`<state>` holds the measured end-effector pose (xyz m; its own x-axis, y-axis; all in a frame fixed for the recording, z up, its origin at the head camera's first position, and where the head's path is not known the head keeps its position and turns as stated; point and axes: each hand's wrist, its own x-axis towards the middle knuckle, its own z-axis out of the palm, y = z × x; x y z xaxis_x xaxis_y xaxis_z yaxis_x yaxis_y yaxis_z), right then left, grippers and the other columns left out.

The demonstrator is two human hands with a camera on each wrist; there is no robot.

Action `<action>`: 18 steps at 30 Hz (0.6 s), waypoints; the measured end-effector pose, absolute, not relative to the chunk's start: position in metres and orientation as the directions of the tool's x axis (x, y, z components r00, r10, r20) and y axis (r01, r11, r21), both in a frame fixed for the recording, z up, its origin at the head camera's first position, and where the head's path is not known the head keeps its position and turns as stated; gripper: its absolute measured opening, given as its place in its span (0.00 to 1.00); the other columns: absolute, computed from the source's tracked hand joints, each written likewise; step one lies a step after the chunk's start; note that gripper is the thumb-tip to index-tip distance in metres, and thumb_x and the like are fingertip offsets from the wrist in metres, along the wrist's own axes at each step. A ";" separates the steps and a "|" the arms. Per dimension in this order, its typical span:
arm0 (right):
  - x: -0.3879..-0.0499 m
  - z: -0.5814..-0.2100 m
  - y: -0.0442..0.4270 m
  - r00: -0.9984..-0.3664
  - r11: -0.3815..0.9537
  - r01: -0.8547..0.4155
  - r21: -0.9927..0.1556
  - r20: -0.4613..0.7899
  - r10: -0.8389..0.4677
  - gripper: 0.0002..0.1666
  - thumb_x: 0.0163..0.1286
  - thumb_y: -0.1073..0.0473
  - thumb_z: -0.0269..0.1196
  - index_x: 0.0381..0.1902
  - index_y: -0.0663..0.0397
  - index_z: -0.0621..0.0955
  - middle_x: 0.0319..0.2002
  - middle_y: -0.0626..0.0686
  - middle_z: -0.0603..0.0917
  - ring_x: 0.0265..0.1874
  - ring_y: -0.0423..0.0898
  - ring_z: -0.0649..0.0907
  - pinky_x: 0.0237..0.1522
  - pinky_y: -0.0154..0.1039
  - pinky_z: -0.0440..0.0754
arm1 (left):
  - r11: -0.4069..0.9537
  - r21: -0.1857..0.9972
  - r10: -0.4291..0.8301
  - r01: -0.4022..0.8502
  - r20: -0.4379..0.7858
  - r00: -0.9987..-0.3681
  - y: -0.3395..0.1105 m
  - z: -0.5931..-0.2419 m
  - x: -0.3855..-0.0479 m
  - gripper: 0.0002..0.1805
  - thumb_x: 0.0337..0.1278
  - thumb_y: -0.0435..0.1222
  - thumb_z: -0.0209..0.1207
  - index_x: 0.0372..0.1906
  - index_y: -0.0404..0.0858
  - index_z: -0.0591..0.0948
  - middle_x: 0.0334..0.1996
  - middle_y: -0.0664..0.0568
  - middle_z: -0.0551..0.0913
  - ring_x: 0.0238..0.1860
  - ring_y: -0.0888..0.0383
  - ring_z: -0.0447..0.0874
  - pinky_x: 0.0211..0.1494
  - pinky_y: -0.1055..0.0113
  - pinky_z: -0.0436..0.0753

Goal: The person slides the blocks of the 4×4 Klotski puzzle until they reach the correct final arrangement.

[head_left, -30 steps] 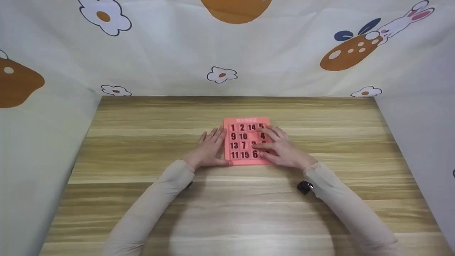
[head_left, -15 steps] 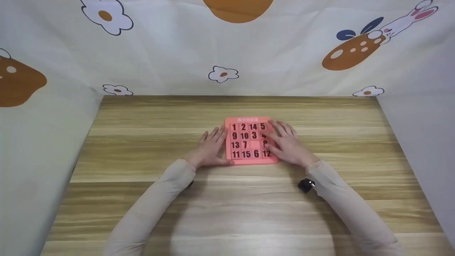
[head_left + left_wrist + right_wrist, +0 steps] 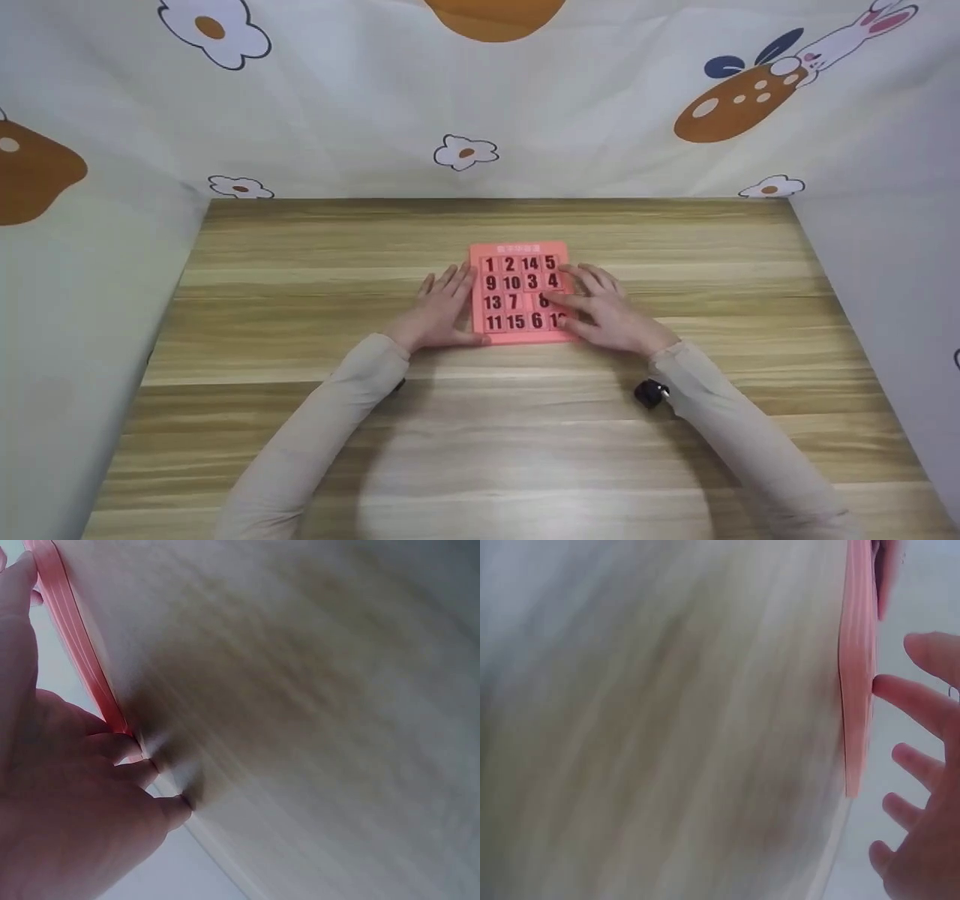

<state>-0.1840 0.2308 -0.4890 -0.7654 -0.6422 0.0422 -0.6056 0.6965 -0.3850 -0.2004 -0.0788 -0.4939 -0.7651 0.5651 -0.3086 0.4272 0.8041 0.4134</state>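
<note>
A pink number sliding puzzle [image 3: 517,337] lies flat on the wooden table in the head view, its black-numbered tiles facing up. My left hand [image 3: 435,315] rests against its left side, fingers straight along the edge and thumb at the near left corner. In the left wrist view, that hand [image 3: 82,795] touches the puzzle's side wall [image 3: 79,637]. My right hand [image 3: 611,315] reaches over the right side, one fingertip on the 8 tile [image 3: 542,301], which sits partway between two columns of the third row. The right wrist view shows this hand [image 3: 930,787] with a finger touching the puzzle [image 3: 857,675].
The wood-grain table [image 3: 525,450] spreads around the puzzle. A patterned cloth [image 3: 360,112] stands behind it, with pale sides left and right. A small black device [image 3: 651,393] sits at the right wrist.
The 3 tile moved up from the third row into the second. Then the 8 tile slid left off the right column. The right hand pulled back slightly to the right; the left stayed put.
</note>
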 end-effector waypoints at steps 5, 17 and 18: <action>-0.183 -0.489 0.223 -0.751 0.693 -0.607 -0.388 -0.003 -0.660 0.31 0.71 0.45 0.57 0.70 0.41 0.70 0.75 0.61 0.52 0.71 0.65 0.51 0.67 0.67 0.45 | 0.812 0.403 0.557 0.423 -0.317 -0.767 -0.078 -0.493 -0.200 0.66 0.48 0.68 0.58 0.76 0.36 0.35 0.75 0.45 0.30 0.75 0.48 0.27 0.73 0.50 0.30; -0.194 -0.487 0.230 -0.830 0.762 -0.522 -0.383 0.020 -0.558 0.33 0.73 0.48 0.55 0.72 0.52 0.66 0.74 0.65 0.50 0.71 0.66 0.50 0.68 0.65 0.44 | 0.812 0.407 0.555 0.417 -0.322 -0.767 -0.078 -0.494 -0.200 0.66 0.48 0.69 0.58 0.76 0.36 0.35 0.75 0.46 0.29 0.75 0.49 0.26 0.73 0.51 0.29; -0.194 -0.488 0.230 -0.829 0.762 -0.523 -0.383 0.018 -0.559 0.32 0.73 0.48 0.55 0.72 0.51 0.66 0.74 0.65 0.50 0.71 0.66 0.50 0.68 0.65 0.44 | 0.812 0.409 0.555 0.416 -0.322 -0.767 -0.079 -0.493 -0.200 0.66 0.48 0.68 0.58 0.76 0.37 0.35 0.75 0.46 0.29 0.75 0.49 0.26 0.73 0.51 0.28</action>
<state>-0.1942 0.2305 -0.4876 -0.8286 -0.5595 0.0179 -0.5226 0.7617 -0.3830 -0.1999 -0.0785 -0.4935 -0.7670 0.5551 -0.3218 0.4164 0.8122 0.4086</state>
